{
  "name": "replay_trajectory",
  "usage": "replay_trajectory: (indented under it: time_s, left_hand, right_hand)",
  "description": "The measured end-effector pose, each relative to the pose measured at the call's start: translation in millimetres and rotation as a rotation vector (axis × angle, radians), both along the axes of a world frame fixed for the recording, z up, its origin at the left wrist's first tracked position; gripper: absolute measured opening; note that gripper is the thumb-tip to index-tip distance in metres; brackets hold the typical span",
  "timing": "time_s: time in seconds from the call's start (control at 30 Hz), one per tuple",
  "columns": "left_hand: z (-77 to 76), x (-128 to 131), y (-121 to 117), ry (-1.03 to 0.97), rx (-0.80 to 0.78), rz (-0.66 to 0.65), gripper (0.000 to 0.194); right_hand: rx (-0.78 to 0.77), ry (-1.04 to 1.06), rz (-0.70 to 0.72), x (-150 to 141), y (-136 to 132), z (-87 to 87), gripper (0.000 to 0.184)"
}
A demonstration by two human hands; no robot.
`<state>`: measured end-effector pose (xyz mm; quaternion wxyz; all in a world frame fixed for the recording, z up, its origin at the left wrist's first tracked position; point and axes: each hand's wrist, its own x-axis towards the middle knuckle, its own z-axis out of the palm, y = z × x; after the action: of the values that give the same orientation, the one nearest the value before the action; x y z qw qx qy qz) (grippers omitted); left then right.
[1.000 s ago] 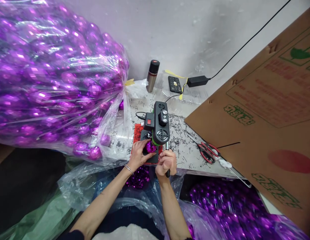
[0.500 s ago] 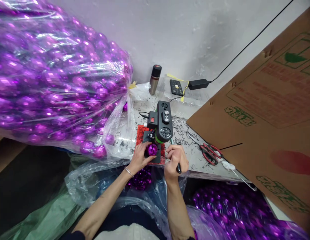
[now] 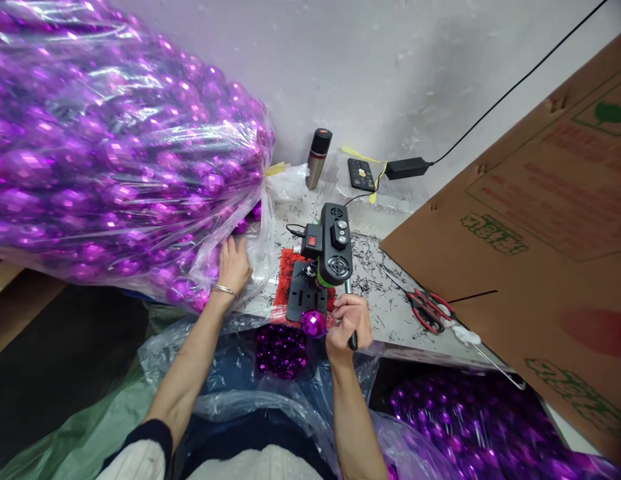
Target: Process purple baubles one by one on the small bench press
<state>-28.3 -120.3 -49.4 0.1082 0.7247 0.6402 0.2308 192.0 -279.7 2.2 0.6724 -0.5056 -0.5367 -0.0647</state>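
Note:
My left hand (image 3: 234, 265) is at the neck of the big clear bag, its fingers stretched toward purple ornament balls (image 3: 240, 227) there; the plastic partly veils the fingertips. My right hand (image 3: 349, 323) is wrapped round the lever handle (image 3: 353, 341) of a small black hand press (image 3: 336, 243). At the front edge of the press's slotted base plate (image 3: 303, 293) is a shiny purple ball (image 3: 313, 324), close to my right fingers. Whether it touches them I cannot tell. Below, an open clear bag (image 3: 215, 360) holds more purple balls (image 3: 281, 353).
A bulging bag of purple balls (image 3: 115, 153) fills the left. Behind the press stand a flask (image 3: 318, 159), a phone (image 3: 361, 174) and a power adapter (image 3: 407, 168). Red-handled scissors (image 3: 430, 310) lie beside a large cardboard box (image 3: 540, 233). Black scraps litter the worktop (image 3: 373, 273).
My left hand has left the press and moved left to the big bag. The purple ball has shifted from the base plate to its front edge. My right hand stays on the handle.

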Motion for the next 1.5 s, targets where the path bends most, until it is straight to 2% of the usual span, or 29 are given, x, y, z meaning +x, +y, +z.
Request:
replay_trajectory:
  time_s: [0.07, 0.13, 0.23, 0.33, 0.47, 0.57, 0.67, 0.77, 0.87, 0.93, 1.03, 1.1, 1.2, 1.27, 1.37, 1.43, 1.5]
  left_hand:
    - [6.9, -1, 16, 0.015, 0.017, 0.05, 0.08]
    - [16.6, 0, 29, 0.017, 0.018, 0.092, 0.086]
    - [30.6, 4, 45, -0.002, 0.053, 0.142, 0.072]
    - [38.5, 12, 57, 0.03, 0.025, 0.11, 0.058]
    - [41.6, 28, 68, 0.18, -0.136, 0.055, 0.06]
    - [41.7, 33, 72, 0.208, -0.246, 0.03, 0.065]
    - [38.7, 27, 74, 0.144, -0.279, -0.079, 0.066]
    - [33.2, 17, 72, -0.027, -0.209, -0.164, 0.052]
    - [29.8, 15, 70, -0.154, -0.119, -0.037, 0.047]
    - [30.5, 20, 70, -0.135, -0.112, 0.073, 0.052]
    - [34.3, 30, 72, -0.055, -0.233, 0.12, 0.058]
    - [36.4, 34, 73, -0.079, -0.308, 0.125, 0.058]
    - [37.5, 32, 66, -0.367, -0.275, 0.12, 0.059]
    - [38.3, 26, 56, -0.728, -0.254, 0.11, 0.06]
    - [42.2, 17, 30, -1.258, -0.333, 0.058, 0.053]
    - [45.3, 14, 8, -1.448, -0.403, -0.003, 0.044]
    - [46.0, 18, -15, -1.526, -0.456, -0.043, 0.04]
  right_hand:
    - [0.011, 0.018, 0.001, 0, 0, -0.1, 0.042]
    - [0.016, 0.033, 0.004, -1, 1, -1.8, 0.042]
    - [0.007, 0.026, -0.001, -1, 1, -5.3, 0.041]
    - [0.012, 0.015, -0.009, 0, 1, -6.5, 0.041]
    - [0.016, 0.005, 0.007, 0, 0, -3.3, 0.04]
    - [0.011, -0.018, 0.012, 1, 0, -1.9, 0.039]
    - [0.014, -0.034, -0.001, 2, 0, -4.0, 0.039]
    - [0.013, -0.034, -0.01, 2, 1, -7.1, 0.039]
    - [0.03, -0.021, -0.007, 1, 1, -8.1, 0.038]
    - [0.041, -0.021, 0.006, 1, 2, -7.1, 0.038]
    - [0.044, -0.038, 0.005, 0, 3, -4.8, 0.038]
    - [0.056, -0.051, -0.014, 1, 4, -4.0, 0.039]
    - [0.072, -0.071, -0.021, 2, 4, -4.8, 0.039]
    - [0.062, -0.077, -0.006, 3, 4, -5.4, 0.038]
    - [0.046, -0.064, 0.022, 4, 3, -2.4, 0.037]
    - [0.044, -0.049, 0.017, 4, 3, 3.4, 0.038]
    - [0.037, -0.033, -0.001, 3, 3, 11.4, 0.04]
